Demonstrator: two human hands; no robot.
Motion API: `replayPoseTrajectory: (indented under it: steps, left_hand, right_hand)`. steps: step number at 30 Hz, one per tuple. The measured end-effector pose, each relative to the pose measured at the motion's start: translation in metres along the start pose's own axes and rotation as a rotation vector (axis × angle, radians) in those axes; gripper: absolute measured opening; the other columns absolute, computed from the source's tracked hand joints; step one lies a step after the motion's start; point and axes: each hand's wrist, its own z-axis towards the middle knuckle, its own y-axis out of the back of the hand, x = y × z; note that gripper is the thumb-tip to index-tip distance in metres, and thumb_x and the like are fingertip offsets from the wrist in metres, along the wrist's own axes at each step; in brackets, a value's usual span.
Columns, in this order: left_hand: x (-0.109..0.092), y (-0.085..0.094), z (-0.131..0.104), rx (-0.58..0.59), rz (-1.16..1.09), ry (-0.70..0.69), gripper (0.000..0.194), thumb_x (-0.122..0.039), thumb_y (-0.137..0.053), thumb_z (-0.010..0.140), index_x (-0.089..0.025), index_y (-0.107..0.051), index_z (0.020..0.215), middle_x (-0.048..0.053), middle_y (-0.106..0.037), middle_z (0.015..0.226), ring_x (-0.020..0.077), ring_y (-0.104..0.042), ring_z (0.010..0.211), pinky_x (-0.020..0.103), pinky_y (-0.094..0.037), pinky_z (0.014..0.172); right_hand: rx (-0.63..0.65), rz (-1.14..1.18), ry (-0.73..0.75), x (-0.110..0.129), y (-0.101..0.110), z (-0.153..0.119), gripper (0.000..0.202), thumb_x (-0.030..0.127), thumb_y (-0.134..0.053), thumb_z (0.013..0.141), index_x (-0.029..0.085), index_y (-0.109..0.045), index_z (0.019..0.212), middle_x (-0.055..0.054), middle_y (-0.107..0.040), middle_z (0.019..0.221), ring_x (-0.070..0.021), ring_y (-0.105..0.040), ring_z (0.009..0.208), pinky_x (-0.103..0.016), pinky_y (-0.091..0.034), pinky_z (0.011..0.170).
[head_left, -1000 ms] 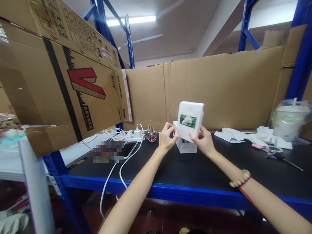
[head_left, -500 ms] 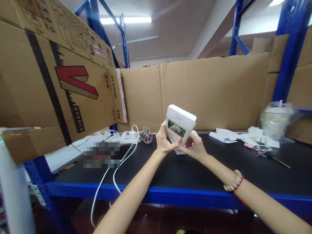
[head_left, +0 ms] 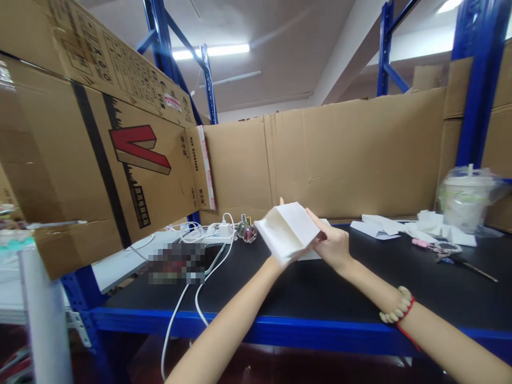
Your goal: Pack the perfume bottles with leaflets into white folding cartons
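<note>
A small white cardboard box (head_left: 291, 228) is held above the black tabletop, tilted, with a recessed or folded end facing me. My left hand (head_left: 279, 262) supports it from behind and below; most of that hand is hidden by the box, with one fingertip showing over the top edge. On the other side, my right hand (head_left: 335, 246) grips the right edge, its index finger stretched along the box. Partly hidden behind the box, another white item (head_left: 314, 255) lies on the table. Two small glass bottles (head_left: 248, 232) stand to the left, apart from my hands.
White cables and a power strip (head_left: 212, 233) run along the table's left, beside a blurred-out dark object (head_left: 176, 262). To the right lie crumpled white papers (head_left: 378, 226), keys (head_left: 448, 248) and a bagged cup (head_left: 467, 200). Cardboard walls (head_left: 356, 154) enclose the back and left.
The box has been turned in my hands: its printed flower face is out of sight and a plain white end now faces me. It also sits slightly lower. The view has shifted a little.
</note>
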Motion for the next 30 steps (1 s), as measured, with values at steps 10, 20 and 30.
replayPoseTrajectory:
  steps: [10,20,30]
  left_hand:
    - [0.021,0.005,0.001,-0.187,0.103,0.079,0.047,-0.065,-0.045,0.063,-0.02,-0.049,0.072,0.007,-0.058,0.073,0.024,-0.058,0.075,0.037,-0.047,0.073]
    - [0.02,0.021,0.005,-0.343,0.397,0.602,0.04,-0.046,-0.046,0.076,-0.016,-0.044,0.102,0.015,-0.056,0.108,0.0266,-0.05,0.109,0.037,-0.038,0.093]
    - [0.02,0.033,0.008,-0.26,0.475,0.882,0.052,-0.041,-0.065,0.062,-0.017,-0.041,0.101,0.021,-0.055,0.112,0.0323,-0.046,0.117,0.046,-0.03,0.099]
  right_hand:
    - [0.078,0.232,0.347,-0.002,-0.004,-0.001,0.04,0.026,-0.052,0.075,0.014,-0.062,0.111,0.009,-0.043,0.037,-0.0063,-0.036,0.03,-0.016,-0.033,0.036]
    - [-0.009,0.153,-0.001,-0.024,0.005,0.009,0.03,0.03,-0.044,0.076,0.015,-0.064,0.092,0.008,-0.042,0.038,-0.0077,-0.038,0.033,-0.018,-0.034,0.04]
    - [0.075,-0.197,-0.613,-0.074,0.016,0.015,0.024,0.023,-0.049,0.068,0.023,-0.062,0.088,0.0,-0.064,0.062,-0.0174,-0.057,0.059,-0.025,-0.033,0.052]
